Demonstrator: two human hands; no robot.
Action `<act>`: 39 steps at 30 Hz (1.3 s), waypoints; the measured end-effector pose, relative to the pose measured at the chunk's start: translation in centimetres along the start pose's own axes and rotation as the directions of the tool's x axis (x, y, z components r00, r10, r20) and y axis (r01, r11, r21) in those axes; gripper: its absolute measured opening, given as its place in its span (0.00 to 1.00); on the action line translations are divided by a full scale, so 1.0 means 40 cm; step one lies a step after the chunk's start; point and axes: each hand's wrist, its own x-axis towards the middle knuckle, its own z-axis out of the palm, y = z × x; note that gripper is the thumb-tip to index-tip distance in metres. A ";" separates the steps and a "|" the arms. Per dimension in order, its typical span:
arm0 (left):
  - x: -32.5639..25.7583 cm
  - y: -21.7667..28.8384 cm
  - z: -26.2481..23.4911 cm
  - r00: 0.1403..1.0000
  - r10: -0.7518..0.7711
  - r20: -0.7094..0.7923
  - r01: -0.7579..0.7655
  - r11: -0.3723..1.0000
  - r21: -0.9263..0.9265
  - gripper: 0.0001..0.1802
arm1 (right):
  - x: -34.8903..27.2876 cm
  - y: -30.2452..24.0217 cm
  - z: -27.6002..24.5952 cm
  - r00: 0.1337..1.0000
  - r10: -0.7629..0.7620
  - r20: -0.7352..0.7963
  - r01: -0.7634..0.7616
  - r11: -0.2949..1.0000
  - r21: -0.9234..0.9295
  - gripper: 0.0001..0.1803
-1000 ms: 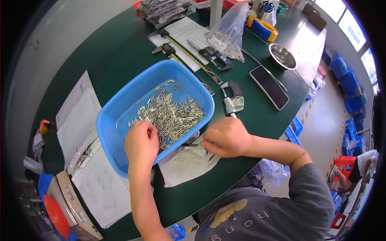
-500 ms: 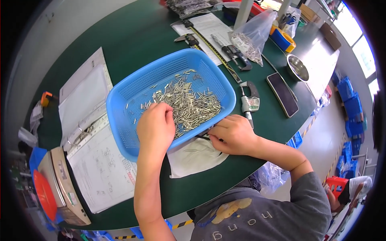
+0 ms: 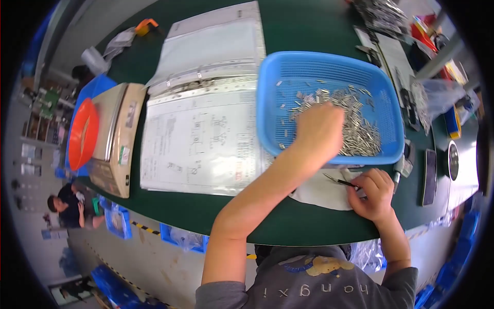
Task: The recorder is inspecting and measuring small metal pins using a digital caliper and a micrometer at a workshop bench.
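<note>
A blue perforated plastic basket (image 3: 267, 103) holds a spread heap of small metal pins (image 3: 357, 131). My left hand (image 3: 319, 131) is inside it over the pins, its fingers curled and closed; what they pinch is hidden beneath the hand. In front of the basket lies a white cloth (image 3: 321, 194). My right hand (image 3: 374, 193) rests at the cloth's right side, closed around a slim black tool (image 3: 343, 182) with a pointed metal tip, which points left over the cloth.
A ring binder of drawings (image 3: 200, 139) lies open left of the basket. Beyond it stand a beige scale (image 3: 123, 139) and a red dish (image 3: 85, 134). To the right are a micrometer (image 3: 406, 159), a phone (image 3: 429, 177) and a metal bowl (image 3: 453, 160). A person (image 3: 72, 206) is far left.
The view has swung left, so the basket appears farther right. My right hand has come off the basket's near rim onto the cloth, the pointed tool now showing. My left hand stays in the basket.
</note>
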 end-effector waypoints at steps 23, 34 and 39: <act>0.002 0.011 -0.019 0.999 -0.033 0.032 0.033 0.999 0.012 0.03 | -0.004 0.001 0.030 0.991 0.131 -0.003 -0.129 0.983 0.132 0.09; -0.002 0.011 -0.011 1.000 -0.009 0.020 0.010 1.000 -0.019 0.04 | -0.017 0.007 0.025 0.991 0.127 -0.046 -0.118 0.979 0.164 0.09; 0.005 0.004 -0.013 0.996 -0.039 0.081 0.043 0.998 -0.045 0.04 | -0.010 -0.002 0.023 0.998 -0.061 -0.036 0.066 0.986 0.156 0.10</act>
